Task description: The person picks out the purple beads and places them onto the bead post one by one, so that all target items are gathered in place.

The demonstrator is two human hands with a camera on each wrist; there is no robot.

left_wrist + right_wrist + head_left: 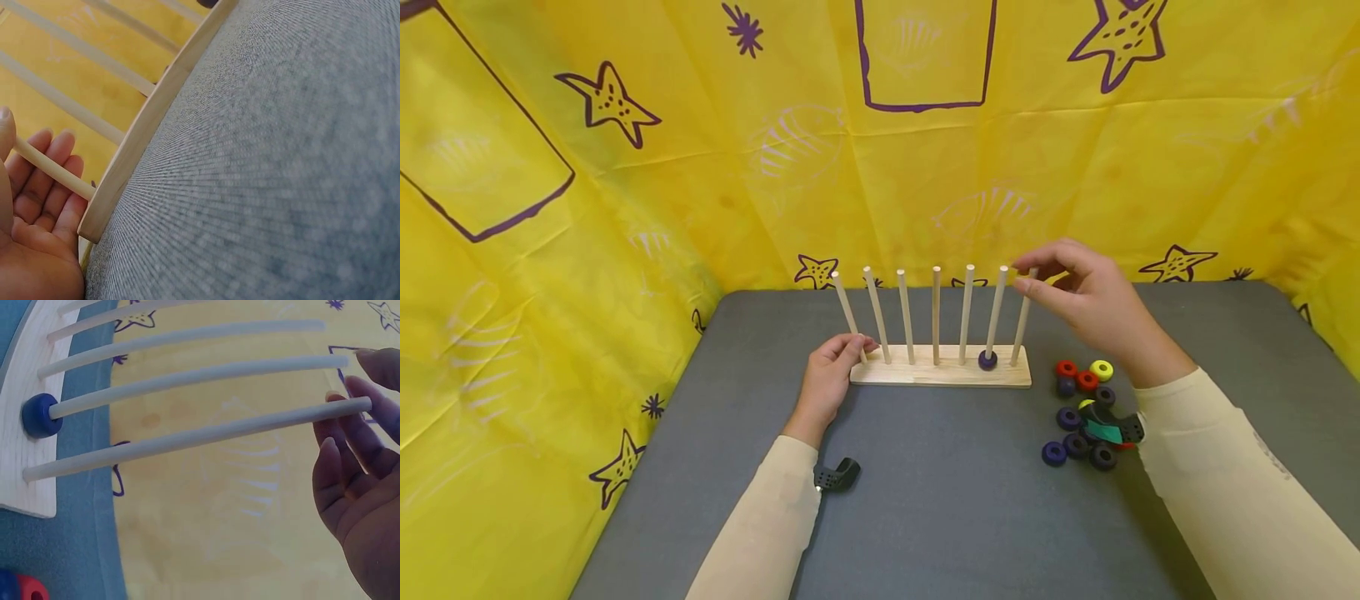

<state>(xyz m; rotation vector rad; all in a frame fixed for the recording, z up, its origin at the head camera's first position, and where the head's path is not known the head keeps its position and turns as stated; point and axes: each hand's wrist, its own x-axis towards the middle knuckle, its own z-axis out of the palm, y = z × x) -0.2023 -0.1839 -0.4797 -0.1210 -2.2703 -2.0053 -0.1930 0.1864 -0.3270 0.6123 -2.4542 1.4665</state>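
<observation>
A wooden board stands on the table with a row of several upright pegs. One dark blue ring sits at the base of the second peg from the right. My left hand is at the board's left end, its thumb and fingers around the lower part of the leftmost peg. Up at the top of the rightmost peg is my right hand, fingers loosely bent and spread about the tip. No ring shows in that hand.
Right of the board lies a loose group of small rings: red, yellow, blue and dark ones. My right wrist strap covers part of them. A yellow patterned cloth hangs behind the grey table.
</observation>
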